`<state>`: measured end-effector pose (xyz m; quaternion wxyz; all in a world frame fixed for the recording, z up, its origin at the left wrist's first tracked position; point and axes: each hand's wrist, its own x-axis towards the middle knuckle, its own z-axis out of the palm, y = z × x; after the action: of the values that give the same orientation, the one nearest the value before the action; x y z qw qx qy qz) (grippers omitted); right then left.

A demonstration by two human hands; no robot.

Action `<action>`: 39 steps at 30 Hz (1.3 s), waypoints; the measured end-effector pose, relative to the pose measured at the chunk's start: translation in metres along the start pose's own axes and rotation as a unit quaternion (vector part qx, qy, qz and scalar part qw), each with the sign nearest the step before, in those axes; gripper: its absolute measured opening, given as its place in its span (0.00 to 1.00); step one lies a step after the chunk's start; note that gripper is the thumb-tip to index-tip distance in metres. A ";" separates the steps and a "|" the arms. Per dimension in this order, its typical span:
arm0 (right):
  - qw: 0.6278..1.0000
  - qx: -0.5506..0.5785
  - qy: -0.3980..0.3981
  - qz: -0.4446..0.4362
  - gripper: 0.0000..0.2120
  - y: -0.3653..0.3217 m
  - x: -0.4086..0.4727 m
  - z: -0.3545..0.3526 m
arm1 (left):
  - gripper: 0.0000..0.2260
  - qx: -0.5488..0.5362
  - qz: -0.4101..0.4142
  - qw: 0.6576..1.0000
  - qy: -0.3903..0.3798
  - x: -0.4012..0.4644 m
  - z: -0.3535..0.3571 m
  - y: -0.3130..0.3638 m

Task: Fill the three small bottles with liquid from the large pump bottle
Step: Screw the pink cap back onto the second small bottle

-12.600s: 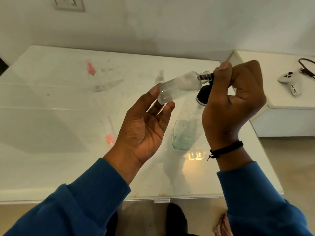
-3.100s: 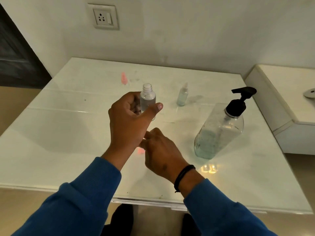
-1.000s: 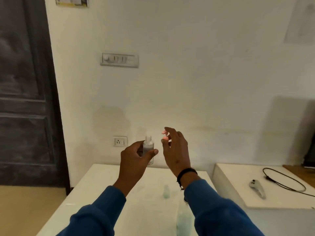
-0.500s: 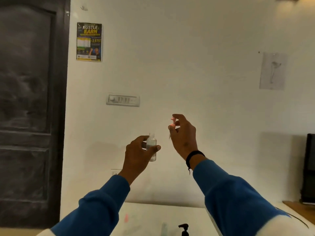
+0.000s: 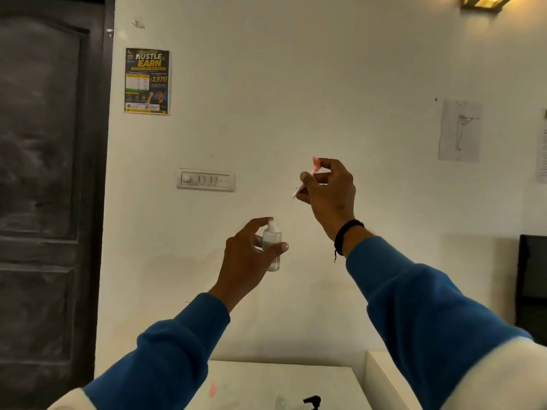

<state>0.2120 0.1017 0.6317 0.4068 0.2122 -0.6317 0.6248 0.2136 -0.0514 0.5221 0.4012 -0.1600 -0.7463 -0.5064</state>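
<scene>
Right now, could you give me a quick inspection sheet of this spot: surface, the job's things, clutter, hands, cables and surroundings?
Surface: white table, only its far part in view at the bottom edge.
Job's things: small bottle upright and uncapped, held up in the air; pink-topped sprayer cap with its tube hanging out; black pump head at the bottom edge; a pink cap on the table.
Clutter: nothing seen.
Hands: left hand grips the small bottle; right hand pinches the sprayer cap above it.
Cables: nothing seen.
Surroundings: dark door, poster, switch panel, wall sketch, wall lamp.

White wall [image 5: 325,84], dark door [image 5: 44,173]
</scene>
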 end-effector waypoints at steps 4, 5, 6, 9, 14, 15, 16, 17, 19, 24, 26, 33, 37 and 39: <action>1.000 0.002 0.001 -0.006 0.17 0.000 -0.002 0.002 | 0.25 0.004 0.010 1.000 -0.004 0.000 0.001 0.007; 1.000 -0.001 -0.002 -0.008 0.17 0.000 -0.003 0.004 | 0.26 0.006 0.012 1.000 -0.005 0.000 0.000 0.008; 1.000 -0.004 -0.004 -0.010 0.17 0.001 -0.003 0.005 | 0.27 0.007 0.014 1.000 -0.006 0.000 0.000 0.009; 1.000 -0.011 -0.011 -0.016 0.17 0.000 -0.004 0.008 | 0.27 0.011 0.020 1.000 -0.007 0.000 -0.002 0.010; 0.999 -0.022 -0.019 -0.017 0.17 -0.001 -0.002 0.011 | 0.26 0.016 0.017 1.000 -0.014 0.001 -0.005 0.009; 0.999 -0.023 -0.021 -0.015 0.17 -0.001 -0.002 0.011 | 0.26 0.017 0.017 1.000 -0.013 0.002 -0.005 0.009; 0.999 -0.024 -0.023 -0.015 0.17 -0.002 -0.002 0.011 | 0.26 0.018 0.017 1.000 -0.011 0.002 -0.005 0.009; 0.999 -0.026 -0.026 -0.016 0.17 -0.002 -0.002 0.011 | 0.26 0.018 0.016 1.000 -0.010 0.002 -0.005 0.009; 0.999 -0.030 -0.032 -0.018 0.17 -0.002 -0.002 0.011 | 0.26 0.015 0.013 1.000 -0.011 0.001 -0.005 0.009; 0.998 -0.046 -0.039 -0.023 0.17 -0.001 -0.003 0.011 | 0.25 0.013 0.010 1.000 -0.017 -0.002 -0.005 0.007; 0.997 -0.056 -0.037 -0.029 0.16 -0.001 -0.003 0.011 | 0.25 0.010 0.009 1.000 -0.019 -0.002 -0.005 0.007; 0.996 -0.076 -0.037 -0.031 0.15 -0.001 -0.002 0.009 | 0.25 0.012 0.015 1.000 -0.014 -0.002 -0.004 0.007; 0.995 -0.081 -0.046 -0.023 0.16 -0.001 -0.003 0.009 | 0.25 0.010 0.013 1.000 -0.019 -0.003 -0.003 0.003; 0.995 -0.082 -0.046 -0.023 0.16 -0.001 -0.003 0.010 | 0.25 0.009 0.014 1.000 -0.020 -0.004 -0.004 0.002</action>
<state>0.2118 0.0915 0.6308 0.4077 0.2209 -0.6939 0.5510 0.2188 -0.0531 0.5213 0.3948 -0.1763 -0.7563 -0.4909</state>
